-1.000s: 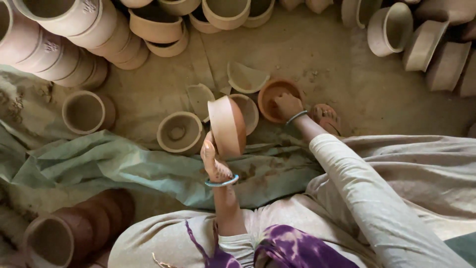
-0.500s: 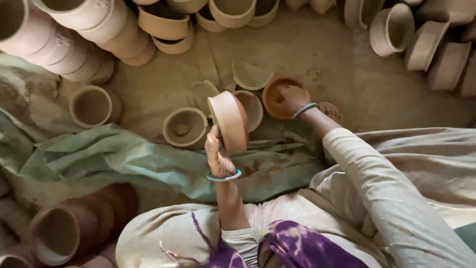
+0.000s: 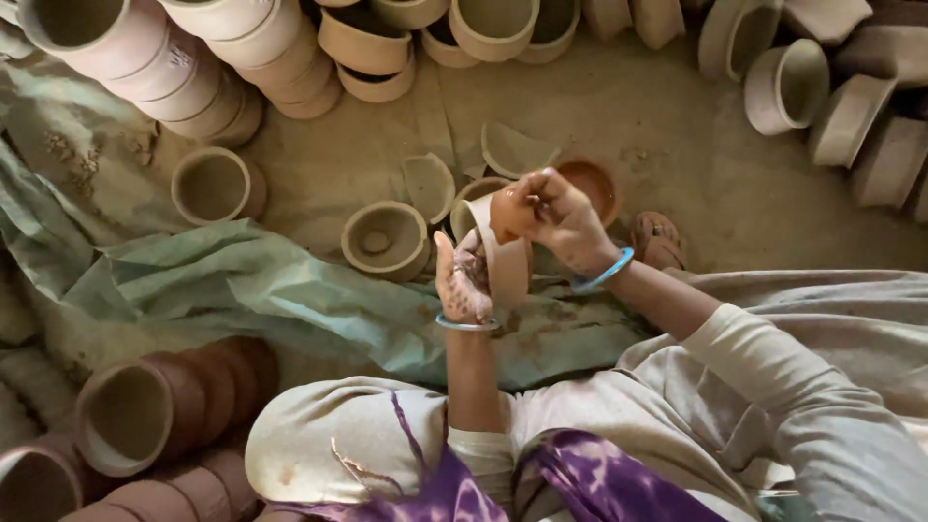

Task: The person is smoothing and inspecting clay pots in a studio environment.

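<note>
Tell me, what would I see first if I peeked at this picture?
Right in the middle, the left hand holds up a pale clay pot on its side, while the right hand presses a reddish lump against it. All around sit more clay pots: stacked rows at the top left and darker brown ones at the bottom left. A crumpled green sheet lies across the floor.
</note>
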